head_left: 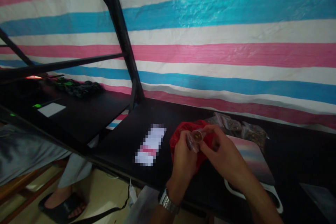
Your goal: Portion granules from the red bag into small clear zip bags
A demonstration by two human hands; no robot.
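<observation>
My left hand [184, 155], with a metal-band watch on its wrist, is closed around a small clear plastic bag [193, 146]. The bag's rounded mouth faces up, and something yellowish-brown shows inside, too small to make out. My right hand [222, 150] pinches the bag's upper edge between thumb and fingers. Just behind and below both hands, a crumpled red plastic bag [176, 139] rests on the black table [120, 147]. Farther back lie several clear zip bags [253, 132] with small brown bits in them.
Under my right forearm is a shiny flat-topped device [253, 154] with a white rim. A blurred-out white and red paper [151, 146] lies to the left. A black metal post [122, 38] stands by a striped plastic sheet [223, 56]. Another person's sandalled foot [63, 201] shows lower left.
</observation>
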